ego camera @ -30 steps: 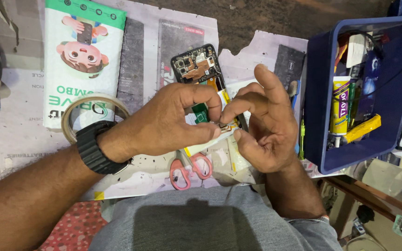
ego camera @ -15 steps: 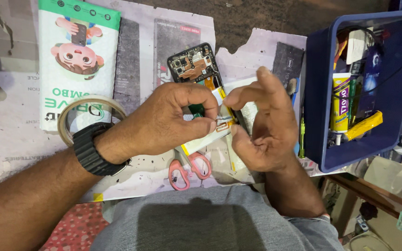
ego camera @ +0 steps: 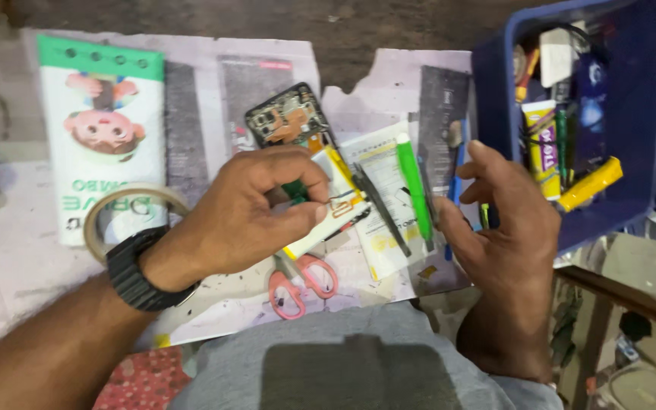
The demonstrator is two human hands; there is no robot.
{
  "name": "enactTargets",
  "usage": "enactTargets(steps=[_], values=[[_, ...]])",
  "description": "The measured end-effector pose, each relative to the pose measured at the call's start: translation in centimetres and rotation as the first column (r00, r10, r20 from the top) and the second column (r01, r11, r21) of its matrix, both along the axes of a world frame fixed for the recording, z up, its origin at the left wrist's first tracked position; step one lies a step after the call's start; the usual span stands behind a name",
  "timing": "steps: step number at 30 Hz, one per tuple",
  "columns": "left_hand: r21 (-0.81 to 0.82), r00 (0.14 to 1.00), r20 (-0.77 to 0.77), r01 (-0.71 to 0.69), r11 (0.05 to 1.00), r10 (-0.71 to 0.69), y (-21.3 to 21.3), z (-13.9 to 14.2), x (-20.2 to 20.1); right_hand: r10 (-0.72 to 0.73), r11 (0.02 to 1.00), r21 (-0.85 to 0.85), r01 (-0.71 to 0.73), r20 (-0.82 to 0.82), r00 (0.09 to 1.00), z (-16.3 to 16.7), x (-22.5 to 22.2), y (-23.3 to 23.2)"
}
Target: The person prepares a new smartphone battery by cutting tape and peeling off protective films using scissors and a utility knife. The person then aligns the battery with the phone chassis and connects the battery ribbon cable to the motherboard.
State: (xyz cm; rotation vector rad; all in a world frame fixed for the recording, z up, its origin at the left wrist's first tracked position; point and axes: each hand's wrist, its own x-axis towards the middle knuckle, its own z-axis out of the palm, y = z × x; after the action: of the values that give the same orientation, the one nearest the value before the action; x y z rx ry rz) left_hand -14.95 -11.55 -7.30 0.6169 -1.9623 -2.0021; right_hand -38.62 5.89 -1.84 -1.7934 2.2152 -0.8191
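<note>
My left hand (ego camera: 256, 209), with a black watch (ego camera: 142, 269) on its wrist, pinches a small green part (ego camera: 296, 190) between thumb and fingers; a thin orange strip (ego camera: 339, 203) sticks out beside the thumb. Just beyond it lies an opened phone (ego camera: 288, 121) with its back off and its insides showing. My right hand (ego camera: 506, 220) hovers apart to the right with its fingers spread and nothing in it. Its fingertips are close to a green stick tool (ego camera: 413, 182) and black tweezers (ego camera: 381, 209) lying on a paper sheet.
Pink-handled scissors (ego camera: 301, 277) lie near my body. A roll of tape (ego camera: 127, 216) and a green-and-white cartoon package (ego camera: 104, 129) lie on the left. A blue bin (ego camera: 639, 152) with tools, a yellow tube and cables stands on the right. Newspaper (ego camera: 214, 91) covers the table.
My right hand has let go of the small part and drawn away to the right. My left hand still pinches it.
</note>
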Motion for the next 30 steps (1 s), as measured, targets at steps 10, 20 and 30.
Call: enactTargets(steps=[10,20,30], values=[[-0.027,0.998,-0.002,-0.057,0.998,0.057,0.5,0.4,-0.5,-0.202,0.949,0.226,0.220,-0.102,0.974,-1.0,-0.4,1.3],[-0.066,0.973,-0.164,-0.173,0.983,0.160,1.0,0.3,0.0,0.069,0.987,-0.155,0.033,0.606,0.793,-3.7,5.0,-0.6],[-0.065,0.974,-0.146,-0.184,0.981,0.173,0.8,0.5,-0.2,0.096,0.986,-0.156,0.058,0.820,0.564,-4.1,5.2,-2.3]])
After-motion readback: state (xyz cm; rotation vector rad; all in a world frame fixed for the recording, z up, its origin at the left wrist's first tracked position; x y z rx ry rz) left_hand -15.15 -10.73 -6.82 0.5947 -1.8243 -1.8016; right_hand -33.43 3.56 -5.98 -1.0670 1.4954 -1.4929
